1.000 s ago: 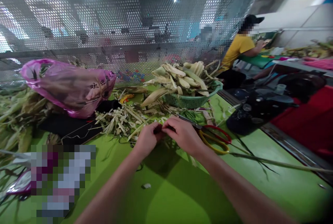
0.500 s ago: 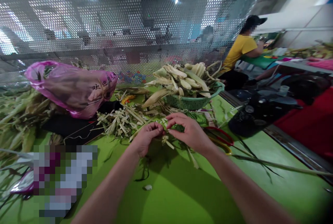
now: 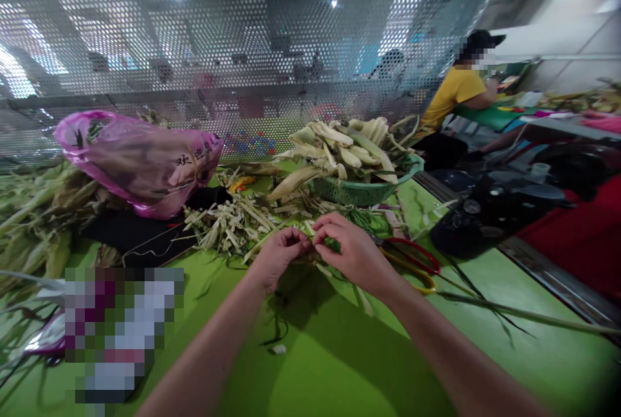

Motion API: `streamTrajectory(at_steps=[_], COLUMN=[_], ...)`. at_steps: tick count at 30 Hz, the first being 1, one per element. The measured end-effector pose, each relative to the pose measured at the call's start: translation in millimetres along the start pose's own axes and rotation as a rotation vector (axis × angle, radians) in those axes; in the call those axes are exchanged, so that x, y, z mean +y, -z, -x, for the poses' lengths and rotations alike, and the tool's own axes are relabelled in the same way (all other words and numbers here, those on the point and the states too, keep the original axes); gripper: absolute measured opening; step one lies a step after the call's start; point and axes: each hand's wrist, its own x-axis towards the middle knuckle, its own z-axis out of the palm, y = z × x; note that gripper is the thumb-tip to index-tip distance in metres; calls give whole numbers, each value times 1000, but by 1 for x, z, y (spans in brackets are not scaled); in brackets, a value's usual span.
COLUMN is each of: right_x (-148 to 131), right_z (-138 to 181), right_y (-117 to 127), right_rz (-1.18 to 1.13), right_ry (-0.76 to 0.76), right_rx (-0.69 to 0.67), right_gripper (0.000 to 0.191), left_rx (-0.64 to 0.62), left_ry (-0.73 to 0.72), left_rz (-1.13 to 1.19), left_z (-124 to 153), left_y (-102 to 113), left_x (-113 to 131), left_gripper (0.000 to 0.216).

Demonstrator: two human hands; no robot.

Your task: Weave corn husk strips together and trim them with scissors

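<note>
My left hand [image 3: 279,255] and my right hand [image 3: 350,250] meet fingertip to fingertip above the green table [image 3: 339,365]. Both pinch a small bundle of green leaf strips [image 3: 331,244] between thumb and fingers. Loose ends of the strips trail down under my hands. Just beyond my hands lies a heap of cut pale leaf pieces [image 3: 230,226]. Scissors with red and yellow handles [image 3: 412,263] rest on the table right beside my right hand.
A green basket [image 3: 361,191] piled with pale husks stands behind the scissors. A pink plastic bag [image 3: 140,161] lies at the back left on a dark cloth [image 3: 140,239]. Green stalks [image 3: 29,216] fill the left. A person in a yellow shirt [image 3: 453,97] sits far right.
My hands rose slightly off the table, the right fingers spread for a moment, then closed again on the strips. The view shifted a little to the left.
</note>
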Motion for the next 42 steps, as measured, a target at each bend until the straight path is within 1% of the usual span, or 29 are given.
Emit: streamTrajectory(at_steps=[3,7,10,15,20,24,31,36,38,42], right_x=[-1,0,3,7,6,6,8,11,12,12], right_z=[0,-1,-1,-1,0,-1,0,0,0,-1], right_y=[1,2,0,-5,-7,-9,-9,-9,-9,-8], right_rz=[-21,-46,-25,7,54,58,-26,-82,-99,-118], right_ry=[1,-47,-65,-62,-94,-132,-147,-150,-155,-180], right_rx=[1,-31,-30,-16,-19,-17,-15,-37,-38,-28], right_gripper=[10,8,6,10,12,11,12,10,10,9], left_rx=[28,62,79,82,88,106,150,221,226,213], left_ry=[4,-51,-76,-102,-194,-263,-396,-459,-473,-458], left_rz=[-30,-107,-144,-215,-358,-484,-731,-886,-903,-853], left_z=[0,0,-1,-2,-2,-1,1,4,5,4], left_y=[-1,-1,-2,-1,0,-1,-5,-8,-9,-9], left_x=[1,2,2,1,-1,0,-1,-3,-3,-3], left_gripper=[31,23,20,19,12,11,22,21,20,19])
